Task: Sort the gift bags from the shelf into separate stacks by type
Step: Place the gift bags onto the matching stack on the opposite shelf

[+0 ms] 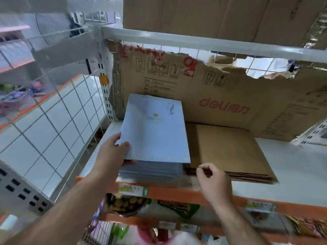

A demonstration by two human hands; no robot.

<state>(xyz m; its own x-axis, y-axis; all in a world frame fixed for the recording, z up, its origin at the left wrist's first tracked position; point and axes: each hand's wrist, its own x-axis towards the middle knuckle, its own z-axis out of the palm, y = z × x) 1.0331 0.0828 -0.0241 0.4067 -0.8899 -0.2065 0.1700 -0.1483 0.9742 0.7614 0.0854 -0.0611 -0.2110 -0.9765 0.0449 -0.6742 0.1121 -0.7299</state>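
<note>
**Blue bags left, brown bags right**

The left hand (113,149) holds the top blue gift bag (155,131) by its left edge, with the thumb on top and the fingers under. The bag is tipped up a bit over the blue stack (152,171) on the white shelf (292,165). It looks like thin, flat paper, so it should be light and bendy. An edge is a good place to hold it, but a hard squeeze could crease it. Just beside it lies the brown bag stack (230,156). The right hand (214,181) is at the front edge of that stack with its fingers curled. I cannot tell if it holds a bag.
</note>
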